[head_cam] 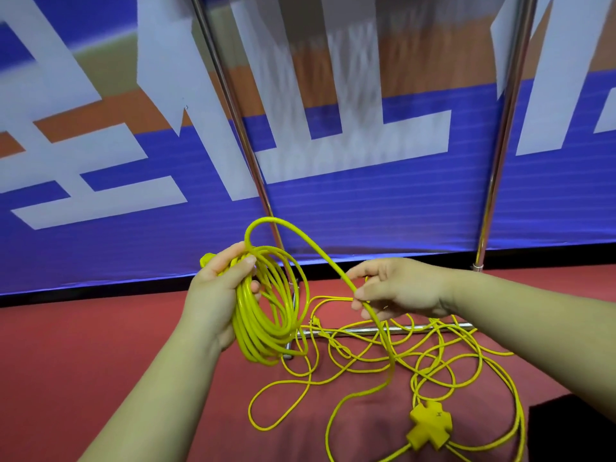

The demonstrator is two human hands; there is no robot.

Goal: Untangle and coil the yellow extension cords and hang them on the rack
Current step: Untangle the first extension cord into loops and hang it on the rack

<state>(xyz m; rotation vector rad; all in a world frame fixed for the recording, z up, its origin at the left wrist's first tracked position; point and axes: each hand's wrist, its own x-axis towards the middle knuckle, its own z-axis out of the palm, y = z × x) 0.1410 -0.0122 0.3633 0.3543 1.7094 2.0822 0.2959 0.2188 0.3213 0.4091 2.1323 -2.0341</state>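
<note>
Your left hand grips a coil of yellow cord, fingers curled round its upper part. Your right hand pinches the loose strand arching between the two.

Behind both hands, the rack shows only two upright poles, cut off at the top edge (its base bar lies partly under cord). Below your right hand, the tangled cords sprawl on the red floor and run out of view at the bottom. Near that edge sits a cross-shaped socket block. A small yellow end pokes out behind your left fingers, too hidden to identify.
</note>
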